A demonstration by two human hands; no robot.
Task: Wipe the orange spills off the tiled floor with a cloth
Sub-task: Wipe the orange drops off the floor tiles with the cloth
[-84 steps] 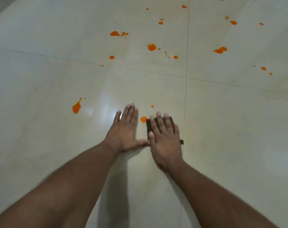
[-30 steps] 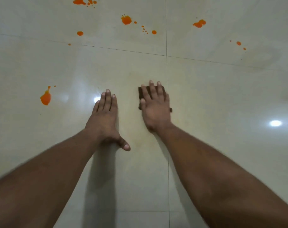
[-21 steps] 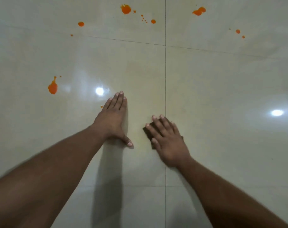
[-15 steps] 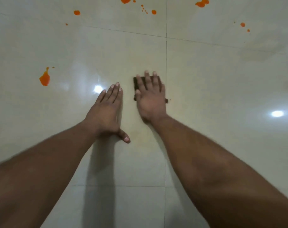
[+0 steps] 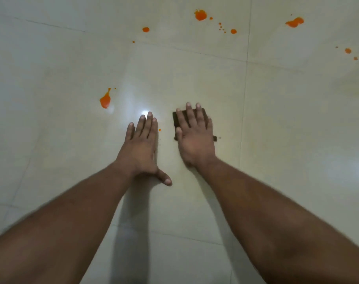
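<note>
The cloth (image 5: 177, 119) lies under the flat right hand (image 5: 195, 138), apparently pressed.

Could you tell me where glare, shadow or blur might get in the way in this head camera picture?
In the head view, a bright glare spot sits on the glossy floor just beyond the left hand; a dark shadow runs under the left forearm; the forearms' edges look smeared; the grout lines bow from the wide lens; the cloth under the right hand reads dark, without detail.
</note>
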